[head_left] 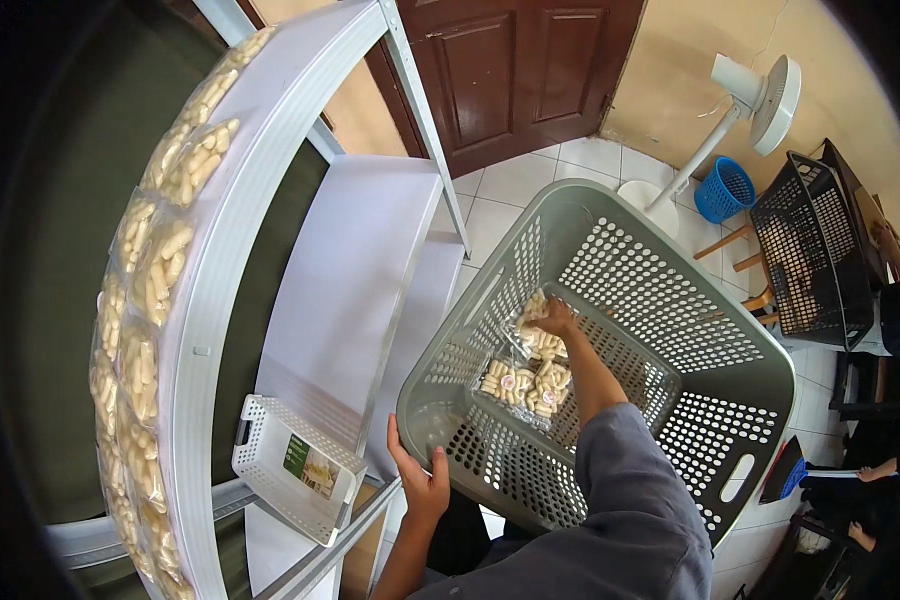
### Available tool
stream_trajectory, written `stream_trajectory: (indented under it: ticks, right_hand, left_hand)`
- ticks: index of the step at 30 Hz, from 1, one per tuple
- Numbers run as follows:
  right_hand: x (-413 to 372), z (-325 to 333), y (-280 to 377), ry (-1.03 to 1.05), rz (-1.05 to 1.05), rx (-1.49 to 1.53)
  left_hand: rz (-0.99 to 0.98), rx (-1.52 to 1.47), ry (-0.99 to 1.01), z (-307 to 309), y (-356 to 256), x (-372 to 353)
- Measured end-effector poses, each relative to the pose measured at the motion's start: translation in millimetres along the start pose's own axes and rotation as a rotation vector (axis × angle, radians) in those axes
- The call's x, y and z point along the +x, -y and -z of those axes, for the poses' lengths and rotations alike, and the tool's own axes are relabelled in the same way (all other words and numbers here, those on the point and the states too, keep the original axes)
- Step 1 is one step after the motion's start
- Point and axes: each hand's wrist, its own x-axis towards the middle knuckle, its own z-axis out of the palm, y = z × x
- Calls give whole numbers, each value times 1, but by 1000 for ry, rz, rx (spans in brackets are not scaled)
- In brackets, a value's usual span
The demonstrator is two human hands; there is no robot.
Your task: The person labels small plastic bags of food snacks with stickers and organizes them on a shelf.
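Note:
My right hand reaches down into a large grey-green perforated plastic basket. Its fingers are closed on a clear packet of pale, finger-shaped snacks, partly hidden under the hand. More such packets, with small round labels, lie beside it at the basket's bottom. At the basket's near left corner is my left hand, its index finger and thumb stretched apart against the rim. The other fingers of that hand are mostly hidden.
Left stands a metal-framed shelf with several snack packets along its top. A small white basket sits on a lower shelf. Beyond are a fan, a blue bin and a black crate. Another person's hand shows right.

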Motion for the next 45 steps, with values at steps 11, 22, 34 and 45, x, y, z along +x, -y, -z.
stream_trajectory:
  ticks: [11, 22, 34, 45]
  right_hand:
    - [-65, 29, -9, -318, 139, 219]
    - [-67, -29, -69, -389, -105, 486]
    - [-80, -24, -48, -315, -213, 722]
    - [-216, 76, 12, -128, 198, 1560]
  left_hand:
    - [65, -14, 70, 7, -8, 2]
    - [17, 33, 65, 9, 2, 2]
    - [5, 60, 21, 9, 11, -1]
    - [-324, 321, -55, 17, -42, 22]
